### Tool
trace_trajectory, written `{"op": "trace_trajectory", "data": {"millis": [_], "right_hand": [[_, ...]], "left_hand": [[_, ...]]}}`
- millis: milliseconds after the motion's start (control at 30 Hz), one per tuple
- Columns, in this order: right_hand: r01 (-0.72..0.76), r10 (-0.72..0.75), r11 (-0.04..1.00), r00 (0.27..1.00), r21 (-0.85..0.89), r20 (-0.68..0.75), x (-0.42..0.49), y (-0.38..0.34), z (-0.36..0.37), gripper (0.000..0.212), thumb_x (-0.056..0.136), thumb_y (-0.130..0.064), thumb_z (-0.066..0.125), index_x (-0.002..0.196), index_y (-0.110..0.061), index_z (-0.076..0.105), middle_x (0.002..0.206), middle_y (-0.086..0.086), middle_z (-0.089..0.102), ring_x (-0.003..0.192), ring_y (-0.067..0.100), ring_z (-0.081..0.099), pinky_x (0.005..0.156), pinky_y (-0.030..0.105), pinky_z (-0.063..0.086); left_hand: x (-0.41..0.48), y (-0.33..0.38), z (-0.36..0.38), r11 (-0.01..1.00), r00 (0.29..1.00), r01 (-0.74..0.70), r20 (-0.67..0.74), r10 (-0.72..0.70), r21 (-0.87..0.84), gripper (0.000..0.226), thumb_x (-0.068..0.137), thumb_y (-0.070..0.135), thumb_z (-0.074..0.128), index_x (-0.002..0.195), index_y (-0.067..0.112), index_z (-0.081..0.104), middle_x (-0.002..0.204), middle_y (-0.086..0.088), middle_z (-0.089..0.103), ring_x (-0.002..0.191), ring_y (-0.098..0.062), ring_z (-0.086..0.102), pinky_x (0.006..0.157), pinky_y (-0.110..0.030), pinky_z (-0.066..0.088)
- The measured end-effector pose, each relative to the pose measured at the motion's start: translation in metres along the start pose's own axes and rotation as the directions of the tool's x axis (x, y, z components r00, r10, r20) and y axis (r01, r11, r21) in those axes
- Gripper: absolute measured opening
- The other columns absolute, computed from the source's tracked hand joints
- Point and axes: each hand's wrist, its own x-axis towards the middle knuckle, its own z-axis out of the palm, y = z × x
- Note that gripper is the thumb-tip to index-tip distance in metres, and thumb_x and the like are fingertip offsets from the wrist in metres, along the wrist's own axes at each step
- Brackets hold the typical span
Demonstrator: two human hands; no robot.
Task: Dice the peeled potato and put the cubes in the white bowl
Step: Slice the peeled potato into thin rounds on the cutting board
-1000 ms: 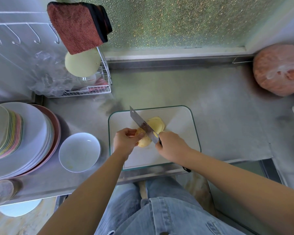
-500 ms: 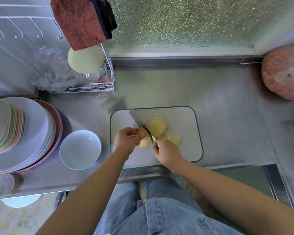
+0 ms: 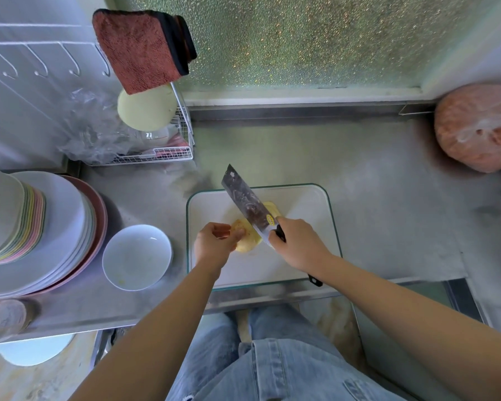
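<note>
Left hand fingers curled, pinching peeled potato on cutting board. Right hand grips cleaver handle, blade across potato. White bowl left, on worktop.

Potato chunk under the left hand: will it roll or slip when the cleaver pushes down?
Probably stiff: the potato chunk holds its shape in the pinch of the left hand. Its rounded end may rock or roll under the cleaver if released. Peeled flesh on the smooth cutting board likely slides easily, so a firm hold seems wise.
</note>
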Motion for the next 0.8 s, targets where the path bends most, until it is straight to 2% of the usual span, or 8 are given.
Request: {"op": "trace_trajectory", "data": {"millis": [267,367,533,800], "right_hand": [[-0.026,0.033,0.997,0.994,-0.07,0.103,-0.015,-0.014,-0.008,0.034,0.093,-0.019,0.043,0.063,-0.02,0.026,0.06,0.0,0.036,0.052,0.014,0.033,0.047,0.028,0.02],[-0.032,0.042,0.995,0.994,-0.094,0.105,-0.019,-0.018,-0.008,0.035,0.094,-0.018,0.042,0.063,-0.021,0.025,0.061,-0.002,0.035,0.056,0.017,0.034,0.047,0.026,0.019],[-0.066,0.073,0.995,0.994,-0.081,0.081,-0.021,-0.02,-0.009,0.035,0.094,-0.019,0.042,0.064,-0.022,0.025,0.062,-0.003,0.035,0.053,0.009,0.031,0.047,0.025,0.019],[-0.063,0.081,0.993,0.98,-0.103,0.181,-0.025,-0.02,-0.018,0.032,0.093,-0.019,0.042,0.064,-0.019,0.029,0.063,-0.002,0.037,0.054,0.011,0.032,0.048,0.027,0.021]], "left_hand": [[0.002,0.001,0.0,1.0,1.0,0.004,-0.011,-0.003,0.028,0.028,0.07,0.018,0.086,0.086,0.009,0.065,0.087,-0.01,0.07,0.078,-0.027,0.069,0.075,-0.05,0.059],[0.003,0.001,0.0,0.999,1.0,0.004,-0.009,-0.003,0.042,0.029,0.07,0.019,0.086,0.087,0.008,0.065,0.087,-0.01,0.07,0.077,-0.026,0.069,0.074,-0.048,0.059],[0.003,0.002,-0.001,0.999,1.0,0.002,0.001,-0.002,0.044,0.03,0.069,0.019,0.086,0.088,0.007,0.065,0.087,-0.011,0.07,0.081,-0.028,0.07,0.073,-0.043,0.06],[0.001,0.006,-0.001,0.999,1.0,0.006,-0.004,-0.006,0.05,0.029,0.069,0.017,0.086,0.086,0.006,0.066,0.083,-0.01,0.071,0.078,-0.027,0.07,0.071,-0.04,0.061]]}}
